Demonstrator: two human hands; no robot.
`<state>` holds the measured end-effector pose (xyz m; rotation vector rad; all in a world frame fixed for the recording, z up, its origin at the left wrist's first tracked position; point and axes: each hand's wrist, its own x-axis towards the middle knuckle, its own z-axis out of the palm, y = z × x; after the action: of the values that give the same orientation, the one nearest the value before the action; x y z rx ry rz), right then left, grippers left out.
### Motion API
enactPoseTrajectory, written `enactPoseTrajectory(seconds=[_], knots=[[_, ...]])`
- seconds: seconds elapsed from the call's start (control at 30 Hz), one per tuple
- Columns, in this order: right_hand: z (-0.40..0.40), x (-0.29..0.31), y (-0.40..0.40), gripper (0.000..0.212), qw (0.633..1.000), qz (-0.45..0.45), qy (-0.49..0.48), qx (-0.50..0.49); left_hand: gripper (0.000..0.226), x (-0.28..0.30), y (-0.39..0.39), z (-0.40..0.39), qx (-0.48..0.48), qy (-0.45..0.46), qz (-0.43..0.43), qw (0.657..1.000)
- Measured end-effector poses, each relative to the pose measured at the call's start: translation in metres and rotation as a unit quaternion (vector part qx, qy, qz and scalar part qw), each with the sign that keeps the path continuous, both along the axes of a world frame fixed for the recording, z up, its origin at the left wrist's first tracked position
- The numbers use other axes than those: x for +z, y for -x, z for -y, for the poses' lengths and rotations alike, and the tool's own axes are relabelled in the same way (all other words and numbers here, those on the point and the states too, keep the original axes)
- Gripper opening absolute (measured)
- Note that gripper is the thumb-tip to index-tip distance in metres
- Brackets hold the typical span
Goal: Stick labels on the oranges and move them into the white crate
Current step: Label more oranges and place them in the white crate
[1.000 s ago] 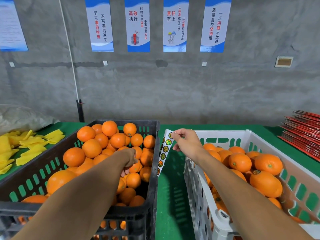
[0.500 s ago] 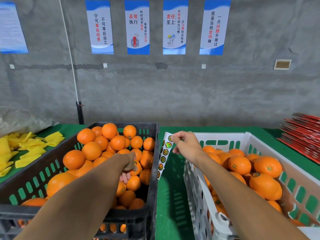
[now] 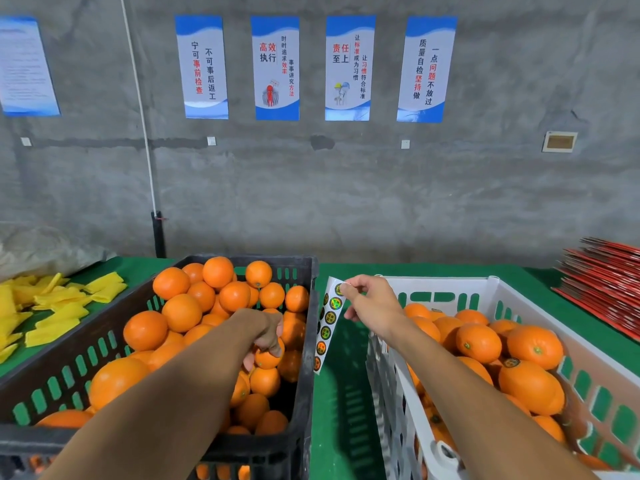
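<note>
With the white crate (image 3: pixel 519 299) partly filled and the black crate (image 3: pixel 304 341) far from empty, her left hand (image 3: pixel 268 336) gripped an orange (image 3: pixel 267 358) there while the right hand (image 3: pixel 372 301) pinched the label strip (image 3: pixel 325 327).

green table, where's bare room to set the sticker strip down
Free: the green table lane between the black crate and the white crate, under the sticker strip, and the bare cloth behind the white crate. Crowded: yellow pieces far left, red stack far right, both crates full of oranges.
</note>
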<state>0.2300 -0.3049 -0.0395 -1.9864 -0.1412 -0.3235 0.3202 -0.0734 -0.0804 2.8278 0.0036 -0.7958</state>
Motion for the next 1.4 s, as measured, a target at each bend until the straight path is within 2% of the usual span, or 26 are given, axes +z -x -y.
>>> enactPoseTrajectory(seconds=[0.13, 0.23, 0.3, 0.37, 0.47, 0.57, 0.67, 0.77, 0.87, 1.0, 1.07, 1.13, 1.23, 1.4], knots=[[0.000, -0.001, -0.001, 0.011, 1.000, 0.001, 0.010, 0.000, 0.059, -0.003, 0.000, -0.004, -0.015, 0.040, 0.006, 0.999], [0.001, -0.002, -0.002, 0.012, 1.000, 0.001, 0.017, 0.001, 0.057, 0.005, 0.002, 0.000, -0.022, 0.071, 0.006, 0.997], [0.001, -0.003, -0.003, 0.012, 1.000, -0.001, 0.016, 0.001, 0.058, 0.021, 0.003, 0.003, -0.027, 0.098, 0.041, 0.994], [0.000, -0.003, -0.004, 0.012, 1.000, -0.004, 0.018, -0.002, 0.057, 0.045, 0.006, 0.007, -0.044, 0.111, 0.132, 0.984], [0.001, -0.004, -0.005, 0.013, 1.000, -0.013, 0.025, -0.002, 0.055, 0.080, 0.019, 0.016, -0.085, 0.075, 0.356, 0.928], [-0.001, -0.003, -0.005, 0.015, 0.999, -0.023, 0.042, 0.005, 0.058, 0.102, 0.035, 0.032, -0.090, 0.128, 0.477, 0.865], [-0.002, 0.000, -0.003, 0.015, 0.998, -0.026, 0.059, 0.009, 0.058, 0.109, 0.049, 0.061, -0.102, 0.264, 0.519, 0.806], [-0.002, 0.003, 0.000, 0.018, 0.998, -0.031, 0.059, 0.012, 0.056, 0.104, 0.063, 0.100, -0.140, 0.412, 0.480, 0.762], [-0.001, 0.006, 0.003, 0.022, 0.997, -0.038, 0.070, 0.000, 0.053, 0.099, 0.070, 0.124, -0.159, 0.480, 0.396, 0.767], [-0.001, 0.006, 0.002, 0.023, 0.999, -0.027, 0.012, -0.022, 0.020, 0.095, 0.066, 0.119, -0.170, 0.440, 0.445, 0.761], [-0.001, 0.005, 0.000, 0.022, 0.998, -0.012, -0.044, -0.031, 0.010, 0.089, 0.061, 0.109, -0.166, 0.408, 0.455, 0.774], [0.000, 0.006, -0.001, 0.025, 0.996, 0.009, -0.081, -0.046, 0.018, 0.079, 0.054, 0.097, -0.174, 0.385, 0.429, 0.798], [0.003, 0.007, -0.001, 0.031, 0.993, 0.031, -0.086, -0.073, 0.031, 0.068, 0.046, 0.082, -0.202, 0.365, 0.391, 0.820], [0.004, 0.007, 0.000, 0.037, 0.990, 0.024, -0.123, -0.067, 0.035, 0.069, 0.044, 0.078, -0.224, 0.373, 0.394, 0.810]])
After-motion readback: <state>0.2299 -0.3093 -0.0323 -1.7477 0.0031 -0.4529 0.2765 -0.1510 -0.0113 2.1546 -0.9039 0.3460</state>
